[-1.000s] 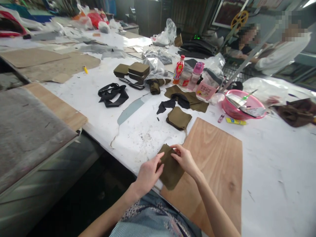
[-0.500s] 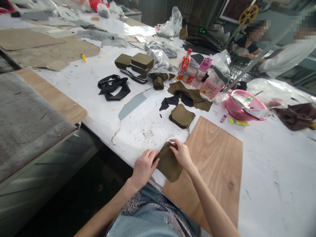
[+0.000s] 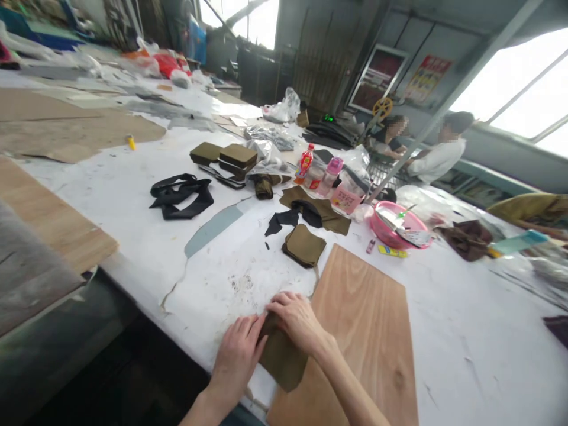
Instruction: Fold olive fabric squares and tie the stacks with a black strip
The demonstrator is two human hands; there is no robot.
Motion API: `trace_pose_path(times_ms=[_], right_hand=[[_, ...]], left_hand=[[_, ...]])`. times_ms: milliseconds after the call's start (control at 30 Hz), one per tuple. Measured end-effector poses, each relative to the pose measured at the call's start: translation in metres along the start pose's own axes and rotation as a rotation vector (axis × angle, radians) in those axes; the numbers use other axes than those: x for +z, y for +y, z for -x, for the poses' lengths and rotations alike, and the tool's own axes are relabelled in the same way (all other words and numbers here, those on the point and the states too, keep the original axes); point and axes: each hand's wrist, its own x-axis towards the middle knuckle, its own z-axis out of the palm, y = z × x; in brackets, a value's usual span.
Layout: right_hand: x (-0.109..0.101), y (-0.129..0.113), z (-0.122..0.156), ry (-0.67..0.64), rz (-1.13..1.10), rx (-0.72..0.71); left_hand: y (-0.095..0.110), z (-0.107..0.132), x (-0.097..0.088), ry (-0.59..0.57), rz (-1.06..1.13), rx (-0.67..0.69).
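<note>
An olive-brown stack of fabric pieces [image 3: 284, 362] lies at the table's near edge, partly over a wooden board [image 3: 368, 331]. My left hand [image 3: 238, 349] closes on its left edge, the thumb on top. At the far edge my right hand [image 3: 295, 319] grips the pieces, fingers bent down over them and almost touching the left hand. The fingertips are partly hidden. Just beyond my hands sits another pile of similar olive fabric pieces [image 3: 304, 245].
Black straps [image 3: 181, 196], black scraps [image 3: 284, 220] and thick olive stacks [image 3: 238, 155] lie farther back. A red-capped bottle [image 3: 305, 164] and a pink basin [image 3: 410, 228] stand to the right. Two people [image 3: 444, 151] are in the background. A grey-topped surface [image 3: 31, 278] lies left, across a dark gap.
The view has tilted up, showing more of the room. My right hand has moved left along the far edge of the fabric stack, closer to my left hand, and its fingers now bend over it.
</note>
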Motion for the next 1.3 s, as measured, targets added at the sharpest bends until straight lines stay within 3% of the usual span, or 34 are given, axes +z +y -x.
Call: trace_pose_path(times_ms=[233,400,533,667,800,967,1033,1167,1300], right_hand=[[-0.009,0.002,-0.031,-0.205,0.201,-0.146],[-0.007,-0.009,-0.046,-0.204,0.269,-0.198],[-0.003,-0.009,-0.044,-0.181,0.244,-0.178],[-0.002,-0.006,-0.041,-0.243,0.272,-0.179],[-0.007,-0.006,-0.034,-0.303,0.264,-0.163],[-0.014,-0.006,-0.02,-0.259,0.113,-0.143],[-0.019,-0.007,-0.015,-0.24,0.063,-0.127],[-0.03,0.0,-0.007,-0.145,-0.076,-0.059],[-0.028,0.027,0.005,-0.034,-0.47,0.15]], left_hand=[[-0.009,0.004,0.011,0.135,0.111,0.045],[-0.011,0.007,0.015,0.159,0.141,0.033],[-0.012,0.008,0.016,0.156,0.157,0.019],[-0.013,0.011,0.018,0.14,0.176,0.005],[-0.014,0.006,0.011,0.03,0.274,-0.064],[-0.002,-0.023,-0.018,-0.354,0.386,-0.228],[0.005,-0.037,-0.028,-0.448,0.372,-0.27],[0.013,-0.053,-0.032,-0.49,0.384,-0.269],[0.009,-0.058,-0.025,-0.492,0.496,-0.263]])
